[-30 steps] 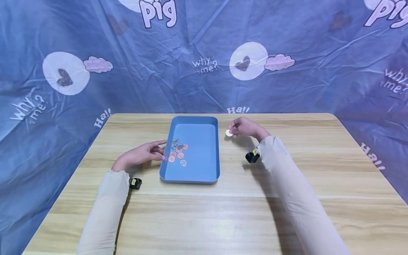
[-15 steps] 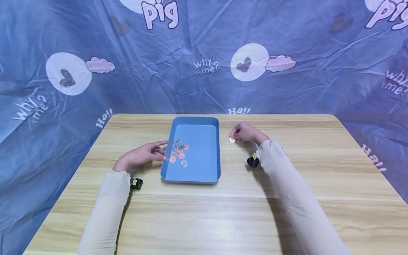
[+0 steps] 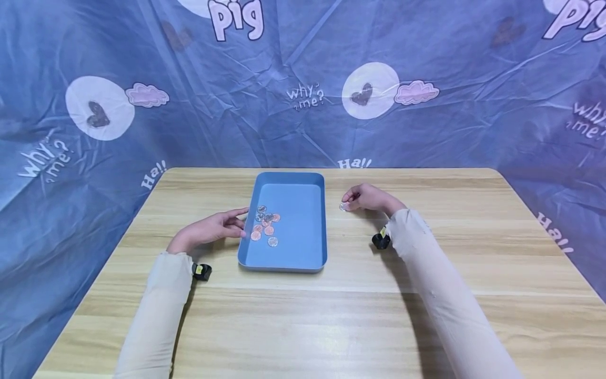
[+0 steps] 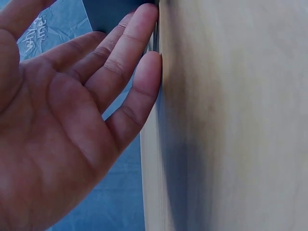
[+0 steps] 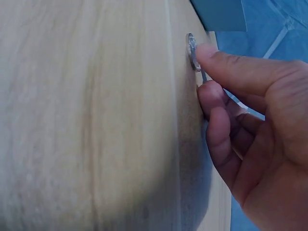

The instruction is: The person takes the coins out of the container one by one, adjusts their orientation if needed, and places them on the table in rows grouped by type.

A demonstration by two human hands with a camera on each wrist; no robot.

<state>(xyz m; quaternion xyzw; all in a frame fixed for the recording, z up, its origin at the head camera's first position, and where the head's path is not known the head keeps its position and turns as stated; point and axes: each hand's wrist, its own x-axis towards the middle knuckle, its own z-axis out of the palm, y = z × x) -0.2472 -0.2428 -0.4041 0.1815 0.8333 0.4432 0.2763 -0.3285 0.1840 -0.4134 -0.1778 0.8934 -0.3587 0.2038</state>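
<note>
Coin [image 3: 344, 207] on the table [image 3: 331, 316], under the right hand [image 3: 368, 198].
Curled fingertips [image 5: 211, 53] press it flat; left hand [image 3: 208, 230] lies open, fingers straight, touching the blue tray [image 3: 303, 258].

The scene is viewed from head height, forward and down over the light wooden table [image 3: 303, 316], with the shallow blue rectangular tray [image 3: 322, 221] at centre. The table is seen at very close range, grazing its surface, from each wrist. A corner of that tray [image 5: 219, 14] is shared by the right-wrist and head views; its edge [image 4: 115, 9] appears in the left-wrist view.
</note>
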